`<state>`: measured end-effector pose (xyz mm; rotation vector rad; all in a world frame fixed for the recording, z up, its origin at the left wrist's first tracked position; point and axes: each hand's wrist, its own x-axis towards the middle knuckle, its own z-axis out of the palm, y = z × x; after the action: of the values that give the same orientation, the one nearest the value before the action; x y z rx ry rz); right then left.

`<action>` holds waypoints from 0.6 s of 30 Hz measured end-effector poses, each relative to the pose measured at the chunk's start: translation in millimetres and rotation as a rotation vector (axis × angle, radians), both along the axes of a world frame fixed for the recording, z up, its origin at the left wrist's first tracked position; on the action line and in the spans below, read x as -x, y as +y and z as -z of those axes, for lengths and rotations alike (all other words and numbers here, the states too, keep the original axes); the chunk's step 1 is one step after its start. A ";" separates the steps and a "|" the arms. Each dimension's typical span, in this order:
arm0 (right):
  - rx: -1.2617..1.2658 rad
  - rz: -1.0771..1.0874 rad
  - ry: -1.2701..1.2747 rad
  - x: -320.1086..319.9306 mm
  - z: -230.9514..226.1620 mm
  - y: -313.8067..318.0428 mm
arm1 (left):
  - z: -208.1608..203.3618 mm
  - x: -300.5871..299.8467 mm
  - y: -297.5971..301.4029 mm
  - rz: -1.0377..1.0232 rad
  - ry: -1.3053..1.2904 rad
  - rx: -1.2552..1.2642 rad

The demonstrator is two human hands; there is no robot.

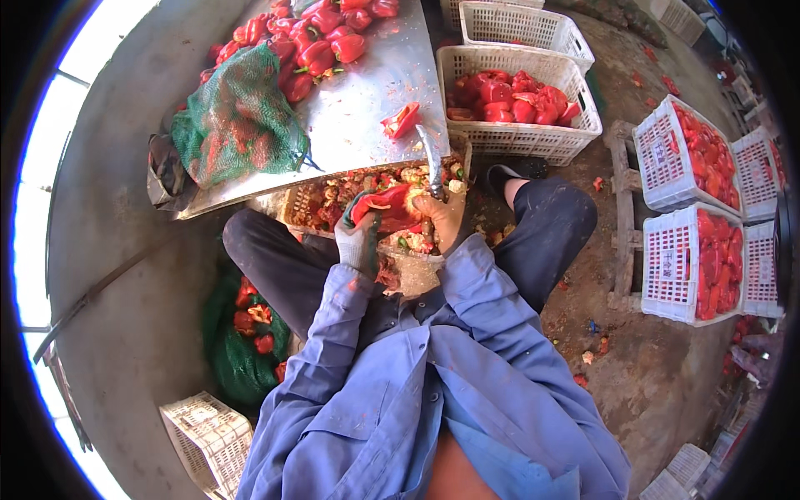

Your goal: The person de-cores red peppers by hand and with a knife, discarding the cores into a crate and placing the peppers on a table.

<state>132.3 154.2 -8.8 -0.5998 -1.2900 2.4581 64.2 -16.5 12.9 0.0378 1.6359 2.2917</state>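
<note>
My left hand (358, 237), in a pale glove with dark green fingers, grips a cut-open red bell pepper (390, 205) in front of my body. My bare right hand (442, 216) is closed round a curved knife (433, 158), its blade pointing up and away from me. The pepper's pale seedy core faces the right hand, close to its fingers. Both hands hover over a crate (463, 150) between my knees, filled with cores, seeds and scraps. Beyond it, a red pepper piece (402, 122) lies on the metal table (375, 96).
Whole red peppers (321, 37) and a green mesh sack (242, 117) lie on the table. Right of it stands a white crate (521, 143) of cut peppers. More filled crates (679, 262) are stacked on a pallet at right. Another green sack (225, 358) sits by my left leg.
</note>
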 end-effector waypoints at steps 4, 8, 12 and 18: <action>0.089 -0.132 -0.042 -6.9 1.2 -0.7 | 15.7 4.9 -18.6 0.003 -0.010 -0.107; 0.004 -0.156 -0.061 -2.6 9.7 -0.1 | 6.5 7.0 -15.9 -0.066 0.046 -0.028; -0.181 -0.090 -0.141 2.4 16.2 -8.9 | 5.2 -4.4 -1.9 -0.082 0.149 0.104; -0.720 -0.014 -0.336 16.6 46.9 -24.1 | 26.2 -1.8 -7.0 -0.057 0.238 0.359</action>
<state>115.8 130.1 -55.8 -0.8028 -2.1477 1.7365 66.0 -23.5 -13.3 0.1879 2.1733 2.0609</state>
